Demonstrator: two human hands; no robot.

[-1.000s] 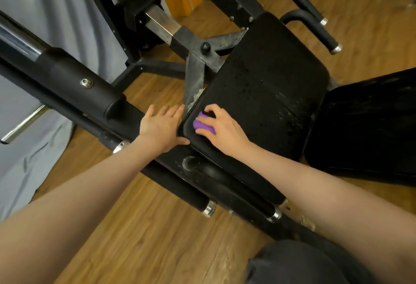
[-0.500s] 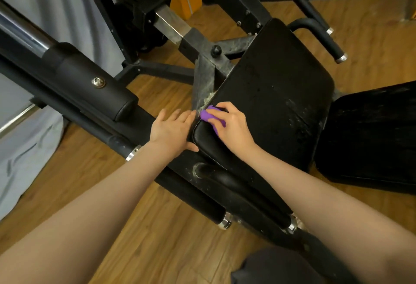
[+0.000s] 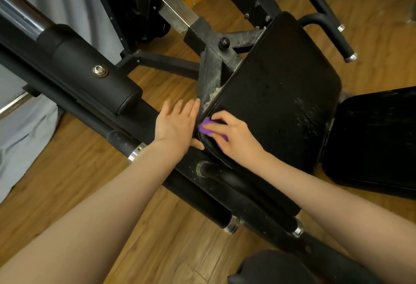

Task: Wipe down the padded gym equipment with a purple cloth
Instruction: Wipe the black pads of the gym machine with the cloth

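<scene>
Right hand (image 3: pixel 234 136) has its fingers curled over a bunched purple cloth (image 3: pixel 208 127) and presses it on the near-left corner of the black pad (image 3: pixel 281 94). Only a small part of the cloth shows, at the fingertips and under the palm edge. Left hand (image 3: pixel 177 124) lies flat, fingers straight and together, against the pad's left edge beside the frame (image 3: pixel 210 74); it holds nothing and looks like bracing.

Progress, judged from this view: early to middle. The wiping is at the pad's corner and left rim only. The pad's far and right parts carry pale scuffs and specks, thickest near the right edge, so they look unwiped, though some marks could be wear in the vinyl and not dirt; cannot tell. A clump of pale dust or crumbling foam sits where the frame meets the pad's left edge, just far of the cloth; likely the next patch.

Second pad (image 3: pixel 371 139) on the right, just beside the first, shows faint streaks on top and no hand near it; probably left to do. The roller (image 3: pixel 94 70) at far left and the grip bars (image 3: pixel 238 193) near the bottom also look untouched, with white specks on the near bar. Whether those count as padded equipment for this task is a guess.

Left to do: most of the first pad's face, its right edge, then the second pad.
</scene>
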